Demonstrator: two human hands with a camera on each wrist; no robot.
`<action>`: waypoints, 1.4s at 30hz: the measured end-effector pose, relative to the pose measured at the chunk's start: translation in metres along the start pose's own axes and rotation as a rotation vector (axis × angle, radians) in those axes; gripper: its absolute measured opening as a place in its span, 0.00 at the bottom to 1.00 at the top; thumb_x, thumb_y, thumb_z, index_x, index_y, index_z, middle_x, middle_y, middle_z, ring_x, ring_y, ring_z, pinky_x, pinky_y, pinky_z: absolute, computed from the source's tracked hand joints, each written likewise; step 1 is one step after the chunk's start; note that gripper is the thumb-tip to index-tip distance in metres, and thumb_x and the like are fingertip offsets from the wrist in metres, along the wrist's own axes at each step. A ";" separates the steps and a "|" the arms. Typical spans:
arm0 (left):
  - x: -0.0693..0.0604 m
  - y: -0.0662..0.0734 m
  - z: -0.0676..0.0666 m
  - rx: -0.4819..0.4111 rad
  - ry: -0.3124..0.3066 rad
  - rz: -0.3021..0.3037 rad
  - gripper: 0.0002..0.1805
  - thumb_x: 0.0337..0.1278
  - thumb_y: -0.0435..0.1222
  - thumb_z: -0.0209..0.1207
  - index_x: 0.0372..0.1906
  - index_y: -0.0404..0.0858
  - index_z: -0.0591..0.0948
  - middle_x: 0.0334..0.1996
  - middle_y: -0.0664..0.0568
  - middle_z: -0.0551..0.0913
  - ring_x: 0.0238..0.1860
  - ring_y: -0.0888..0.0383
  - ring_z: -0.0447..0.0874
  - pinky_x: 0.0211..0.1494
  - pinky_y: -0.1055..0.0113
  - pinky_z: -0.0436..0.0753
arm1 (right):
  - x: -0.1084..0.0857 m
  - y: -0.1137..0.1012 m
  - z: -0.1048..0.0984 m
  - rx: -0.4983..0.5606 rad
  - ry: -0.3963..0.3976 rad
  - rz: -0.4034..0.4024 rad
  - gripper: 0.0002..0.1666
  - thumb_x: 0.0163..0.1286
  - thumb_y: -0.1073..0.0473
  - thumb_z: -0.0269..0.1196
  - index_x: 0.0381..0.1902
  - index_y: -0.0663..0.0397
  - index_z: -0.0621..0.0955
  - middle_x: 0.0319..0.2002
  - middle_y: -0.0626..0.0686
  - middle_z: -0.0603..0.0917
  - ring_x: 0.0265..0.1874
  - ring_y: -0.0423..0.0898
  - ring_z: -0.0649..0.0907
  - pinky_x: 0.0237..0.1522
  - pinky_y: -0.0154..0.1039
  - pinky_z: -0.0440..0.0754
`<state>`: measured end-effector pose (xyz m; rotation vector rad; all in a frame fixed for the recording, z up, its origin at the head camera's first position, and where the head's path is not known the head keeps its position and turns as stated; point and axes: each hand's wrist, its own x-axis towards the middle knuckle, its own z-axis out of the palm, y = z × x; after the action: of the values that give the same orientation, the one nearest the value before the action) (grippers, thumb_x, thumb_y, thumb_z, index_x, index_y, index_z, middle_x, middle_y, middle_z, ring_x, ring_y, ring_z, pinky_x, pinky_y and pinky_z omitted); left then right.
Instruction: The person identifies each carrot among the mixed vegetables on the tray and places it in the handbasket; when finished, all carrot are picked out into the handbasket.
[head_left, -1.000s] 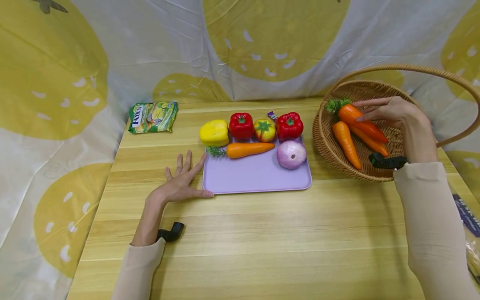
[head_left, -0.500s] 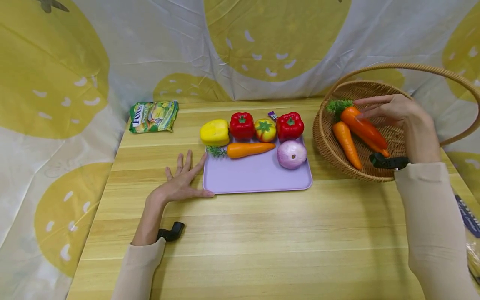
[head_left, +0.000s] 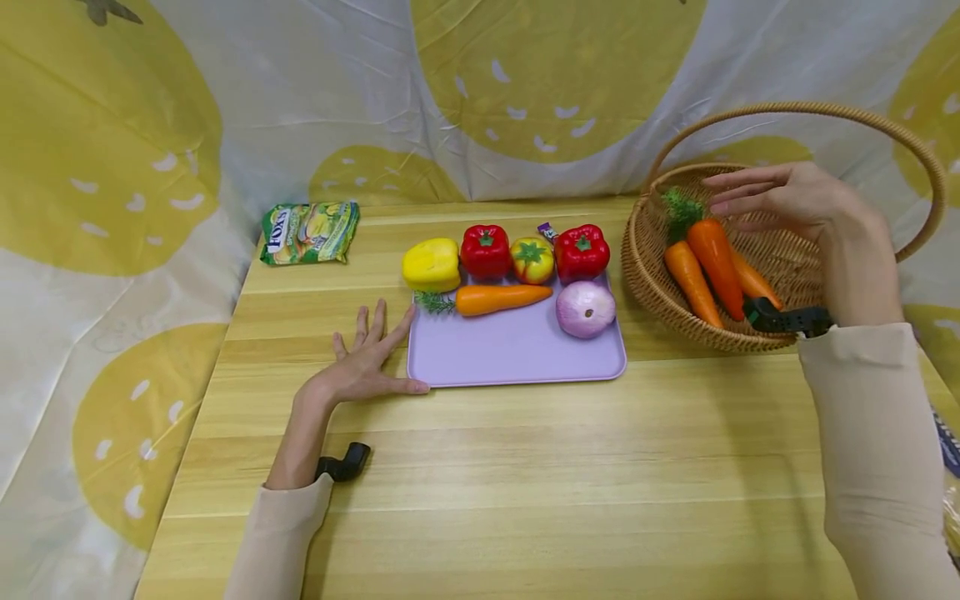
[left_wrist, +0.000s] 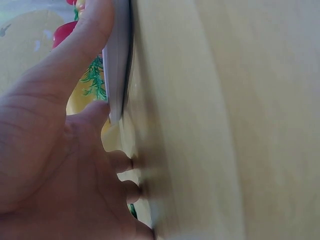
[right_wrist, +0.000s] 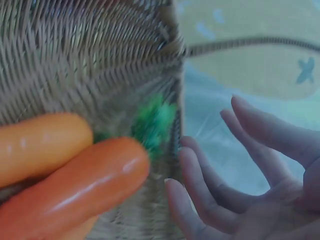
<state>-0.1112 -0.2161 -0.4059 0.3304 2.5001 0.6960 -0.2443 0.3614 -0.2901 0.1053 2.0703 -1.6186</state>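
My right hand (head_left: 806, 204) hovers over the wicker basket (head_left: 637, 275), its fingers loosely bent and holding nothing. Below it in the basket lie a red-orange carrot (head_left: 717, 265) with a green top and two more orange carrots (head_left: 692, 282). The right wrist view shows the fingers apart from the nearest carrot (right_wrist: 85, 185). With fingers spread, my left hand (head_left: 360, 367) touches the left edge of the lilac tray (head_left: 510, 358), thumb at the front corner. Along the tray are a yellow pepper (head_left: 431, 265), two red peppers (head_left: 485, 252), a yellow-red tomato (head_left: 532, 260), a carrot (head_left: 502, 299) and a purple onion (head_left: 586, 309).
A green Fox's candy bag (head_left: 311, 233) lies at the back left of the wooden table (head_left: 525, 483). Behind the tray sits a small purple-wrapped sweet (head_left: 547, 231). The basket's tall handle (head_left: 810, 108) arches above the right hand. A patterned curtain (head_left: 360, 100) hangs behind the table.
The right hand has let go of the red-orange carrot, which now rests among the others, and has lifted up and to the right. The basket has tilted slightly; the left hand stays put.
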 end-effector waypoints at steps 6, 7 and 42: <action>0.000 -0.002 0.001 -0.001 0.002 -0.002 0.66 0.53 0.65 0.69 0.84 0.59 0.35 0.81 0.38 0.16 0.79 0.35 0.07 0.67 0.19 0.18 | -0.011 -0.012 0.019 -0.156 -0.011 -0.081 0.27 0.75 0.65 0.63 0.68 0.40 0.80 0.50 0.33 0.89 0.48 0.33 0.89 0.45 0.30 0.88; 0.000 -0.002 0.001 -0.005 0.001 -0.002 0.66 0.53 0.65 0.69 0.84 0.60 0.35 0.81 0.38 0.16 0.79 0.35 0.07 0.67 0.19 0.18 | -0.014 -0.014 0.022 -0.180 -0.018 -0.095 0.27 0.75 0.64 0.63 0.69 0.40 0.79 0.51 0.33 0.89 0.48 0.33 0.89 0.46 0.30 0.88; -0.001 0.001 0.003 -0.024 -0.001 0.002 0.66 0.55 0.63 0.69 0.84 0.60 0.35 0.81 0.40 0.15 0.79 0.36 0.06 0.67 0.20 0.17 | -0.007 -0.018 0.223 -0.288 -0.218 -0.448 0.27 0.71 0.61 0.69 0.67 0.50 0.81 0.62 0.53 0.85 0.60 0.47 0.84 0.55 0.34 0.85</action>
<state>-0.1090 -0.2145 -0.4071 0.3246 2.4892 0.7261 -0.1689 0.1518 -0.3068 -0.6467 2.2277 -1.4626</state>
